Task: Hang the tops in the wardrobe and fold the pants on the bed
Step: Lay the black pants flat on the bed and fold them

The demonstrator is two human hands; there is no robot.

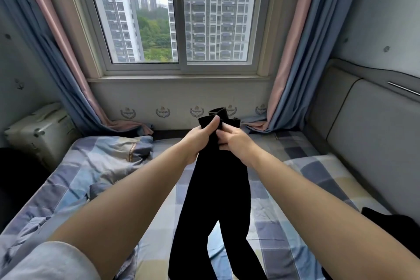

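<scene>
Black pants (218,188) hang in mid-air over the checked bed (302,179), the two legs dangling toward the camera. Left hand (201,137) grips the bunched waist end, thumb pressed on top; right hand (235,137) pinches the same bunch just beside it — the hands nearly touch. Crumpled quilt (100,157) lies at left; another dark garment (391,223) rests at the bed's right edge.
</scene>
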